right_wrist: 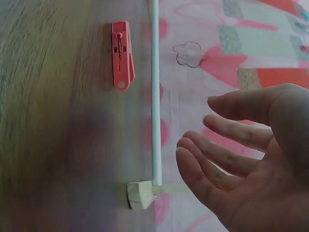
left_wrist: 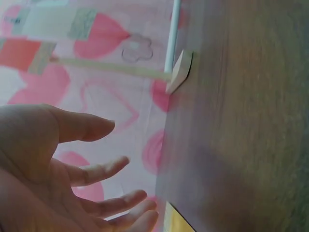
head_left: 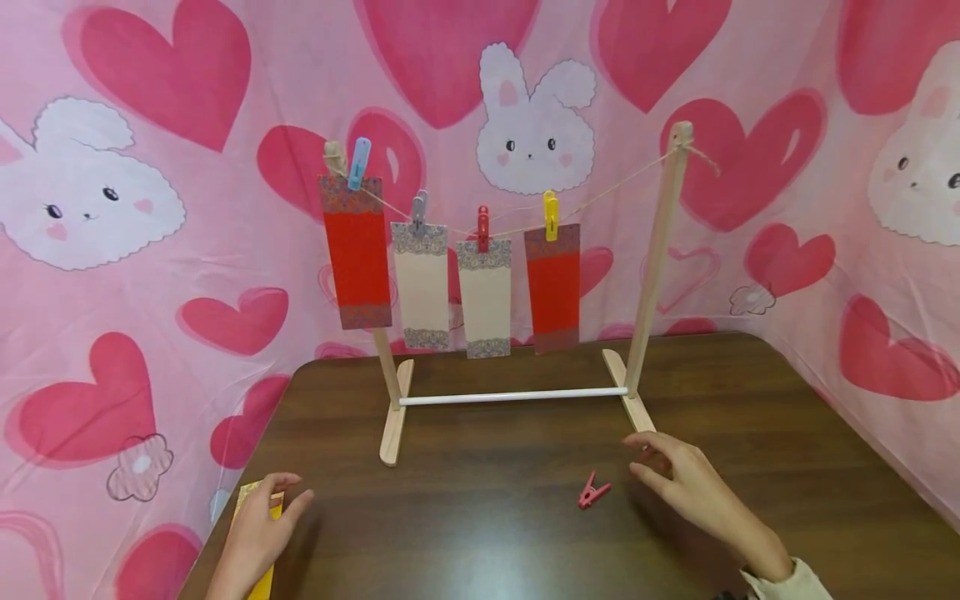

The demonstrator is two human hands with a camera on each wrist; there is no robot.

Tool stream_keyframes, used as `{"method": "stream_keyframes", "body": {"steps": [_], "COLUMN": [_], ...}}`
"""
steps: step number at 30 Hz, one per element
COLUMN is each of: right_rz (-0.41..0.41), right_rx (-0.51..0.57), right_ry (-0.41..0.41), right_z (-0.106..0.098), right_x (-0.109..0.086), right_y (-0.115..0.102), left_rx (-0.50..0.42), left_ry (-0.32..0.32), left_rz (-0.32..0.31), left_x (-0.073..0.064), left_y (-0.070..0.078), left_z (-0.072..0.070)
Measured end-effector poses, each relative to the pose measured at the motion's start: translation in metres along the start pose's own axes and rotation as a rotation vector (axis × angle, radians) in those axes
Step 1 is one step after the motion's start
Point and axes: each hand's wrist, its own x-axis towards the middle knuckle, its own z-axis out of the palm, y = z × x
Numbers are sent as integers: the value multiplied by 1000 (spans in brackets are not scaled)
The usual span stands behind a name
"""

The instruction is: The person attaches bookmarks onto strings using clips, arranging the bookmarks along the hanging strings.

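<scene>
My left hand (head_left: 258, 529) hovers with parted fingers over a yellow card (head_left: 262, 583) at the table's left edge, hiding much of it. Nothing is held in it. On the right, my right hand (head_left: 686, 487) hangs above the table, fingers loosely bent and holding nothing. A pink clothespin (head_left: 593, 490) lies on the table just left of that hand. Behind, four clothespins hold cards on a string: a blue clothespin (head_left: 359, 163) on a red card (head_left: 358, 267), a grey one (head_left: 419, 212) and a red one (head_left: 483, 229) on cream cards, a yellow one (head_left: 551, 216) on another red card (head_left: 555, 287).
A wooden stand with a right post (head_left: 658, 267) and a white crossbar (head_left: 517, 396) stands at the back of the brown table (head_left: 450, 517). Its feet reach forward, the right foot (head_left: 637, 412) near my right hand. A pink cloth (head_left: 225, 200) with hearts and rabbits hangs behind.
</scene>
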Motion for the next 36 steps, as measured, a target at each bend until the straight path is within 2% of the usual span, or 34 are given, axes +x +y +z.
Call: {"method": "stream_keyframes", "body": {"steps": [3, 6, 12, 14, 18, 21, 24, 27, 29, 32, 34, 36], "right_rz": [57, 88, 82, 107, 126, 128, 127, 126, 121, 119, 127, 142], "right_rx": [68, 141, 442, 501, 496, 482, 481, 477, 469, 453, 445, 440], "right_ry": [-49, -114, -332, -378, -385, -372, -363, -363, -358, -349, -345, -345], "right_z": [4, 6, 8, 9, 11, 14, 17, 19, 19, 19, 19, 19], "right_x": [0, -1, -5, -5, -6, -8, -9, -10, -10, -9, -9, -8], "right_y": [4, 10, 31, 35, 37, 37, 39, 40, 40, 40, 40, 41], "left_rx": [2, -4, 45, 71, 103, 124, 146, 129, 91, 58, 67, 107], "left_ry": [15, 19, 62, 71, 97, 91, 25, -61, -73, 3, 72, 113], "left_rz": [-64, -100, -132, -155, -174, -177, -147, -69, -28, -20, -51, -93], "left_x": [0, 3, 1, -1, -3, -3, -4, -3, -2, -2, -2, -2], "left_y": [-9, -15, -31, -35, -37, -38, -38, -36, -33, -31, -31, -31], "left_z": [-1, -1, 2, 1, -2, -2, -1, 1, 3, 3, 2, 1]}}
